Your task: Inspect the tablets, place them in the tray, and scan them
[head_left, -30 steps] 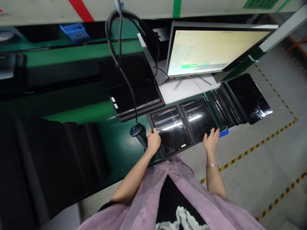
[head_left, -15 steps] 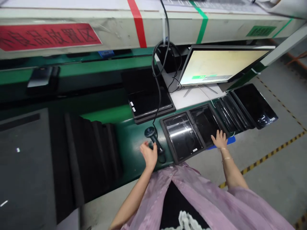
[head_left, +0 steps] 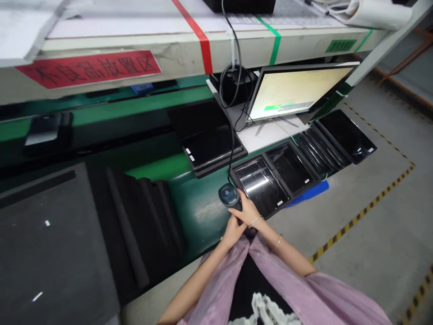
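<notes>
A corded barcode scanner (head_left: 228,195) is held near the front edge of the bench, its head pointing away from me. My right hand (head_left: 248,210) is closed around its neck from the right. Lower down, my left hand (head_left: 233,232) is closed on the handle, which the two hands mostly hide. Just right of the scanner, two flat dark screen panels lie side by side in a black foam tray: a glossy left panel (head_left: 259,185) and a right panel (head_left: 289,166). Each has a small white label at its lower right corner.
A lit monitor (head_left: 301,92) stands behind the panels. More panels (head_left: 348,135) lean in a row at the right. Stacked panels (head_left: 213,144) sit behind the scanner, and black foam trays (head_left: 145,225) fill the left. A shelf (head_left: 243,49) spans above; the scanner's cable (head_left: 232,149) hangs from it.
My right hand has left the right panel and come over to the scanner. Both hands now hold the scanner, which is lifted and turned. The view has shifted slightly.
</notes>
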A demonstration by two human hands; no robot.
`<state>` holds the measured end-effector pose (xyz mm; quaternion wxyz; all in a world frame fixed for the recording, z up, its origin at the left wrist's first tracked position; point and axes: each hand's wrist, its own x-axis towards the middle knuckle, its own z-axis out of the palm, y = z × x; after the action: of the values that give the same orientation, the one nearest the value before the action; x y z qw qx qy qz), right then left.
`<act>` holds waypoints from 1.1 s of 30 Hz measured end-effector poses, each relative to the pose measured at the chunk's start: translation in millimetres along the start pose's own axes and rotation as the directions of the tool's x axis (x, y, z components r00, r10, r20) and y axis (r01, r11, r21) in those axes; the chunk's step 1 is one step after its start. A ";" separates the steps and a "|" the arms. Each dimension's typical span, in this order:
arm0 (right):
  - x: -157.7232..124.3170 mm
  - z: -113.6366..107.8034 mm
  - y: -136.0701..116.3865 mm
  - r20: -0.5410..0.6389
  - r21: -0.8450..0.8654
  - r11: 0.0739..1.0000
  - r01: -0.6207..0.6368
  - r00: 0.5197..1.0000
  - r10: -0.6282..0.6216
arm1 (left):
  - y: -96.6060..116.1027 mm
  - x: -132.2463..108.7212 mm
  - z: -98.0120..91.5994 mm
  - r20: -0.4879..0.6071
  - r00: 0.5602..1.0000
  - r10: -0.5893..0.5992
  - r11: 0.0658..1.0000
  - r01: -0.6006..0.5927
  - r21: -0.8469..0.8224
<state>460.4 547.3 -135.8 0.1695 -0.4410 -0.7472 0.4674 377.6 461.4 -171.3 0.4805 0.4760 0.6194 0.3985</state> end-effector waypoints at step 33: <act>-99.9 -192.5 103.8 -0.051 -0.086 0.871 -0.484 0.875 0.482 | 57.3 23.3 81.3 0.659 0.596 0.459 0.237 -0.797 0.556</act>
<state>695.8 589.4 -110.6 0.0364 -0.6276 -0.6325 0.4525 466.8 500.1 -139.8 0.0977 0.9130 0.3745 0.1290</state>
